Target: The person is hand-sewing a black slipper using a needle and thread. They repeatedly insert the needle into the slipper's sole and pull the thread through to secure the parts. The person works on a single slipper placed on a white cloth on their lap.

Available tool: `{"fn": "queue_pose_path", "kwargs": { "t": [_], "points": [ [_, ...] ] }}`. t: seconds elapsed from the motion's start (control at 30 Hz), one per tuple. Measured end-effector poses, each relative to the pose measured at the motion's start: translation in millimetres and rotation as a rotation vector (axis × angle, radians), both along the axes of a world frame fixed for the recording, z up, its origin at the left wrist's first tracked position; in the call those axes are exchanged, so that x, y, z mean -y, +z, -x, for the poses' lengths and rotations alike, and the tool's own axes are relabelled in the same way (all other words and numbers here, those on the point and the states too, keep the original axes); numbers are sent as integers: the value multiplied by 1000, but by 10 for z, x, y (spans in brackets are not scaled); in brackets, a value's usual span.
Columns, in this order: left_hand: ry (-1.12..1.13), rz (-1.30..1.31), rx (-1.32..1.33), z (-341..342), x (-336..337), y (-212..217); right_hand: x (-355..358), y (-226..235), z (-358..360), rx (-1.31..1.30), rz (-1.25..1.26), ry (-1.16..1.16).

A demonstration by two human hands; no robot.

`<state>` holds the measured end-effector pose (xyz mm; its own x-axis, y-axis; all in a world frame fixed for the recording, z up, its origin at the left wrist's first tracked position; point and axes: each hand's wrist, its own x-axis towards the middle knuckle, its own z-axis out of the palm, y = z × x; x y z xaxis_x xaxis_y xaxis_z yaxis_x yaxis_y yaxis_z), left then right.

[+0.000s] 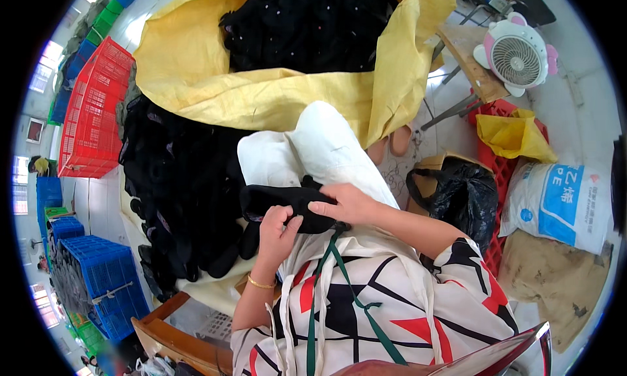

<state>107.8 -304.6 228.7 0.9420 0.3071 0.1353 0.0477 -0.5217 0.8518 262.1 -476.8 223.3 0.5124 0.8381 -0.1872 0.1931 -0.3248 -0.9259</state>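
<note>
A black sock (281,198) is stretched sideways over my lap, its open end toward the left. My left hand (277,234), with a gold bangle at the wrist, pinches the sock's lower edge near the opening. From the right, my right hand (345,205) grips it with the thumb on top, the other fingers partly hidden. To the left of my knees lies a large heap of black socks (186,193). Beyond my knees, a big yellow woven sack (196,92) stands open, with more black pieces (307,30) inside.
Red crates (98,108) and blue crates (108,278) stand on the left. At the right are a wooden stool (473,62) with a small fan (516,56), a black plastic bag (460,196) and a white-and-blue sack (555,203). A wooden chair edge (179,340) is at lower left.
</note>
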Motion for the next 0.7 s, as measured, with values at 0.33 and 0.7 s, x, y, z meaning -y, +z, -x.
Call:
{"fn": "queue_pose_path", "kwargs": {
  "t": [0.33,0.7],
  "points": [
    [307,4,172,-33,-19,84,-514,750,-1944,-529,-431,-618],
    [176,-170,-43,-122,-162,-281,234,-330,-920,-739,-346,-672]
  ]
}}
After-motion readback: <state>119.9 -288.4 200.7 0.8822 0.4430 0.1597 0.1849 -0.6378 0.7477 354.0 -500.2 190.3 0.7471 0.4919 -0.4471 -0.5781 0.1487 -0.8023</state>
